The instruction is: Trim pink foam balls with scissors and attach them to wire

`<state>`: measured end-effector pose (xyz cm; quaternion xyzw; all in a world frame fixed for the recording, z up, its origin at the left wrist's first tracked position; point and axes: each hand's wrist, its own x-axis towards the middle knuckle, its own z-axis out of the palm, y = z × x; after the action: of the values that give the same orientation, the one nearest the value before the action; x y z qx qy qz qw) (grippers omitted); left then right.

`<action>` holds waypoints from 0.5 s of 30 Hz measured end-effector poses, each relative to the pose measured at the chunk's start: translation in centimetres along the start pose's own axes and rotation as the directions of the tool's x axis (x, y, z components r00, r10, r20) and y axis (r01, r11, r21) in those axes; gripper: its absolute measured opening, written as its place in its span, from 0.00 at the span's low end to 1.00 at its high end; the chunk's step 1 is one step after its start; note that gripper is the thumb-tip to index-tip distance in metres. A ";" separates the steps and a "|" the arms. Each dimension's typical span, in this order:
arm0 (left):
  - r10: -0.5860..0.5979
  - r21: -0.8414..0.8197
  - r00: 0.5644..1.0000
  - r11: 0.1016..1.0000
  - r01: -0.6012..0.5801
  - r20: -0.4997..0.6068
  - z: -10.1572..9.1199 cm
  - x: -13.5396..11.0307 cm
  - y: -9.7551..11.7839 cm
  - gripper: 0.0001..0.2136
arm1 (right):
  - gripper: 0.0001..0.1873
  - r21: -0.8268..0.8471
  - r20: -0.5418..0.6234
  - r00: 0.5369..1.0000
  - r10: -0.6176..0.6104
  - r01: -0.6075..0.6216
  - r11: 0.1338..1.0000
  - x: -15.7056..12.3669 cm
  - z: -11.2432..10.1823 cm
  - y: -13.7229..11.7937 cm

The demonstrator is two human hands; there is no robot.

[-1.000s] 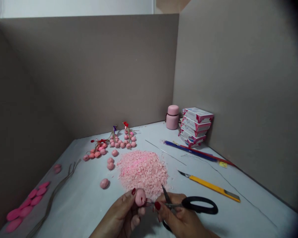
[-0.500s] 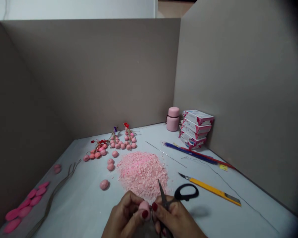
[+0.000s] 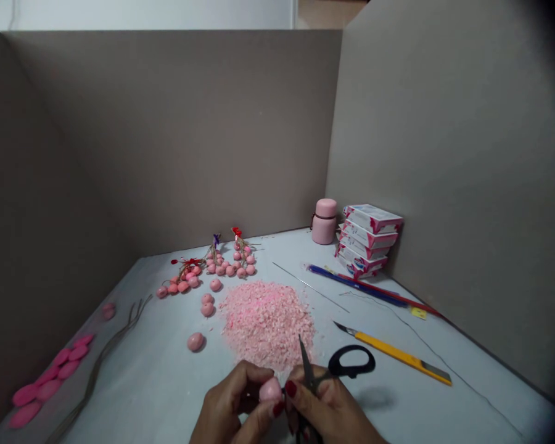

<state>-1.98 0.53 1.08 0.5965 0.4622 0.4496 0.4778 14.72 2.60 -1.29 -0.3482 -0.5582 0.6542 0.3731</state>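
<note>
A small pink ball [image 3: 271,390] is pinched between the fingertips and thumb of my left hand [image 3: 231,407], near the front edge of the view. My right hand [image 3: 326,404] is closed around scissors [image 3: 351,361], one black handle loop sticking out to the right and one blade pointing up and away. The other loop is hidden under the fingers. My right thumb is close beside the ball; whether a blade tip touches it I cannot tell. Just beyond both hands lies a heap of pink shavings [image 3: 268,320]. Loose pink balls [image 3: 195,341] rest to its left.
On the right are a yellow-handled craft knife [image 3: 393,349], a thin metal rod [image 3: 309,285], wrapped blue strips [image 3: 356,285], stacked boxes [image 3: 370,237] and a pink flask [image 3: 324,222]. Bunches of strung balls [image 3: 182,283], brown cords [image 3: 104,357] and pink ovals [image 3: 50,388] lie left. Grey panels [image 3: 176,135] enclose the table.
My left hand has turned the pink ball slightly, so more of its surface shows. The scissors and both hands have shifted a little. The view has also moved slightly.
</note>
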 end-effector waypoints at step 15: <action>0.302 0.137 0.951 0.946 -0.292 -0.059 0.4 0.0 0.1 0.09 | 0.27 0.114 -0.001 1.000 0.023 -0.023 0.993 0.6 0.1 0.8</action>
<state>-1.62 0.43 1.14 0.6704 0.4132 0.5094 0.3470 14.26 3.03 -2.07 -0.3335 -0.5157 0.6888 0.3852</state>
